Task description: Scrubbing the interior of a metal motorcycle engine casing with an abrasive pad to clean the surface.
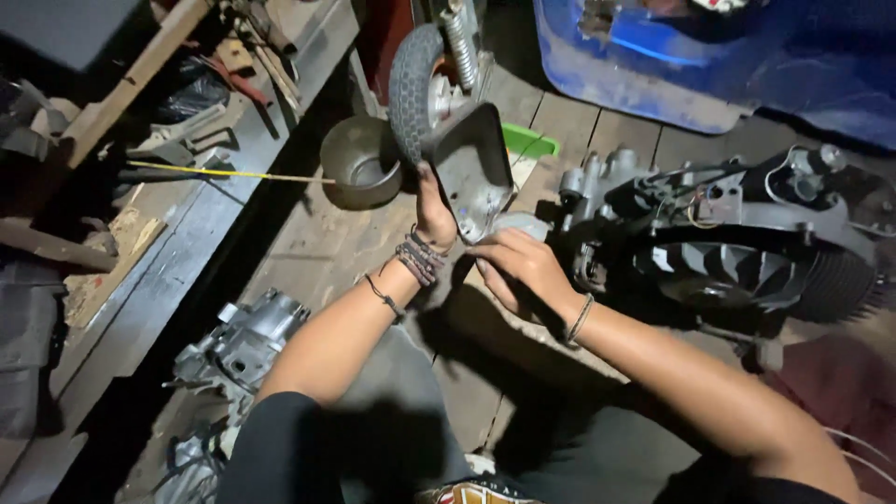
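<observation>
On the floor at left lies a grey casing (pixel 245 343); further up, a metal bowl (pixel 362 161), contents unclear. Left hand (pixel 433 213) clasps the lower edge of a dark grey cover (pixel 471 166), held upright above the planks. Right hand (pixel 519 269) curls just below it, grip unclear. Engine (pixel 737 243) lies right.

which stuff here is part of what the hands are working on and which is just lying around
In hand:
left hand gripping the dark cover
right hand at the cover's lower edge
engine beside it

Lying about:
metal bowl
tyre
grey casing
yellow rod
green piece
blue tub
</observation>
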